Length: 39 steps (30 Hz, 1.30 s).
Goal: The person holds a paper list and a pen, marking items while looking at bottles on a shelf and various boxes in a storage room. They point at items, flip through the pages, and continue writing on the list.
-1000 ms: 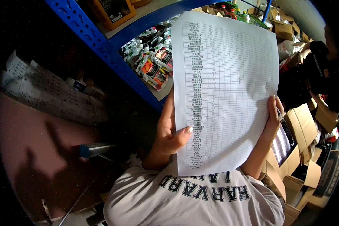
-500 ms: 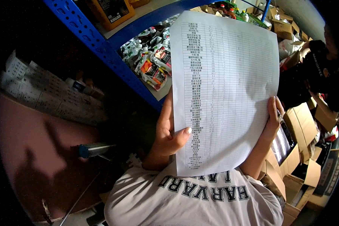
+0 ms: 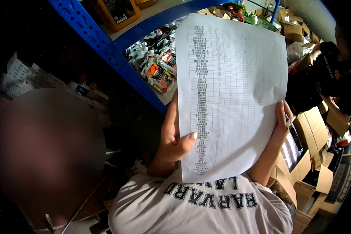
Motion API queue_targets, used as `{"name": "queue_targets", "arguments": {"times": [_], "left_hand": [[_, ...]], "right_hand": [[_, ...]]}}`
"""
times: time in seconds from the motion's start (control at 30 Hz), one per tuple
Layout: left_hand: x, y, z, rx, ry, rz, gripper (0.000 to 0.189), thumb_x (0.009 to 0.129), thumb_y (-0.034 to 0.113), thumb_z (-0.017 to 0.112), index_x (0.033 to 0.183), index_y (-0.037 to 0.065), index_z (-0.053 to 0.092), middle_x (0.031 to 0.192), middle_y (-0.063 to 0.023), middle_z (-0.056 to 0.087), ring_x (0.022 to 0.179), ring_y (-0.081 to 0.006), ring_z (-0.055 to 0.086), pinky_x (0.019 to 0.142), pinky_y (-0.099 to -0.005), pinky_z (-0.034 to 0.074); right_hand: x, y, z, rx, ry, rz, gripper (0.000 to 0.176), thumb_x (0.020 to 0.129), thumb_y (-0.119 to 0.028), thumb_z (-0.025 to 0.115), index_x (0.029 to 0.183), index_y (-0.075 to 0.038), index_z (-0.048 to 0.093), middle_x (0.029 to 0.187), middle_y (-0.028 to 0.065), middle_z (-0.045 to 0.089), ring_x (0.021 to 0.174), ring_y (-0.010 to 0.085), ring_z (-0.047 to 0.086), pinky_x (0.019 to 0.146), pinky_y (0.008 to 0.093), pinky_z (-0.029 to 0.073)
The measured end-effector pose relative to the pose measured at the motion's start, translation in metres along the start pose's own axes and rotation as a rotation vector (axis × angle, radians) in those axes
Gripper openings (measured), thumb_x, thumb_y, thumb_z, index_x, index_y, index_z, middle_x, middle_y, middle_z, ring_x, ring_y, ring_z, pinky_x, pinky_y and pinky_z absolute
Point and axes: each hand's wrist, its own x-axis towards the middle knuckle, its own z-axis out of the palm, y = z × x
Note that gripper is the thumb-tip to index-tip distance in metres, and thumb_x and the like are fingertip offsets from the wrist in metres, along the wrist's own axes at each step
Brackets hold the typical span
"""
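A white printed sheet (image 3: pixel 238 101), ruled into rows and columns with a list down its left side, is held upright before my chest. My left hand (image 3: pixel 177 140) grips its left edge, thumb lying on the front and the other fingers hidden behind. At the right edge, my right hand (image 3: pixel 282 117) pinches the paper with the thumb in front. A slim dark object like a pen (image 3: pixel 294 132) shows beside that hand's fingers; whether it is held there I cannot make out. The sheet's surface bends slightly, and a shadow falls on its right part.
Blue metal shelving (image 3: pixel 117 66) stands ahead, carrying many printed pouches (image 3: pixel 158 76) and a yellow-orange jug (image 3: pixel 117 13). Opened cardboard boxes (image 3: pixel 312 128) crowd the right side. A person in a black shirt (image 3: pixel 335 74) is at the far right. A blurred round patch covers the lower left.
The sheet has shifted very slightly down and left, with both hands keeping their hold. A blurred patch now covers the lower left, where a reddish surface with shadows showed before.
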Motion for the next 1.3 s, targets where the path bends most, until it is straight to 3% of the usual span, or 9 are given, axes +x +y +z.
{"name": "queue_targets", "arguments": {"times": [0.07,0.17,0.37,0.47,0.57,0.67,1.3], "left_hand": [[0.001,0.001,-0.002,0.012,-0.01,0.001,0.08,0.062,0.002,0.044,0.129,-0.003,0.001,0.129,-0.0166,0.023,0.119,-0.0207,0.026,0.098,-0.0345,0.019],[0.001,0.001,-0.004,0.029,-0.044,0.025,0.08,0.062,0.001,0.043,0.129,-0.003,0.0,0.13,-0.0172,0.022,0.119,-0.021,0.026,0.098,-0.0351,0.019],[0.001,0.005,-0.003,0.079,-0.033,-0.005,0.08,0.062,0.002,0.044,0.129,-0.003,0.001,0.129,-0.0172,0.023,0.119,-0.0213,0.026,0.098,-0.0353,0.019],[0.004,0.007,0.01,0.071,0.182,-0.034,0.083,0.056,0.013,0.052,0.127,-0.005,0.012,0.122,-0.0192,0.033,0.11,-0.023,0.037,0.094,-0.034,0.028],[0.008,0.005,0.001,-0.011,-0.006,-0.012,0.08,0.062,0.003,0.044,0.13,-0.003,0.001,0.129,-0.0167,0.023,0.119,-0.0212,0.026,0.098,-0.035,0.018],[0.009,0.006,0.003,-0.024,0.025,-0.037,0.08,0.062,0.002,0.044,0.13,-0.003,0.001,0.13,-0.0167,0.022,0.119,-0.0212,0.026,0.098,-0.0348,0.017],[0.007,0.0,0.0,0.006,-0.007,-0.032,0.08,0.061,0.004,0.044,0.129,-0.004,0.002,0.128,-0.0172,0.024,0.118,-0.0216,0.027,0.098,-0.0352,0.018]], "right_hand": [[-0.001,-0.001,0.005,-0.038,0.034,-0.014,0.031,0.077,-0.033,0.052,0.078,-0.002,0.057,0.061,0.0028,0.055,0.052,0.0085,0.048,0.051,0.0199,0.037],[-0.001,0.001,0.002,0.032,0.012,0.032,0.026,0.077,-0.028,0.056,0.08,-0.002,0.059,0.064,-0.0015,0.052,0.058,0.006,0.045,0.055,0.0175,0.033],[-0.002,-0.002,0.006,0.044,-0.024,-0.005,0.024,0.078,-0.027,0.054,0.074,-0.003,0.057,0.06,-0.0033,0.049,0.054,0.0041,0.041,0.052,0.0159,0.029],[0.0,0.002,0.005,0.062,-0.044,-0.012,0.024,0.079,-0.026,0.054,0.072,-0.004,0.056,0.059,-0.0043,0.046,0.054,0.0034,0.038,0.052,0.0156,0.028],[0.006,-0.002,0.002,0.074,-0.068,-0.001,0.023,0.078,-0.025,0.054,0.071,-0.003,0.056,0.061,-0.0049,0.046,0.056,0.0034,0.038,0.054,0.0158,0.028],[0.005,-0.003,0.009,0.091,0.029,0.019,0.022,0.078,-0.024,0.055,0.072,-0.002,0.056,0.063,-0.0052,0.046,0.058,0.0032,0.038,0.055,0.0159,0.028],[0.002,-0.003,0.006,0.072,0.031,0.024,0.024,0.078,-0.025,0.055,0.066,-0.005,0.052,0.058,-0.0073,0.04,0.055,0.002,0.034,0.052,0.015,0.024]]}}
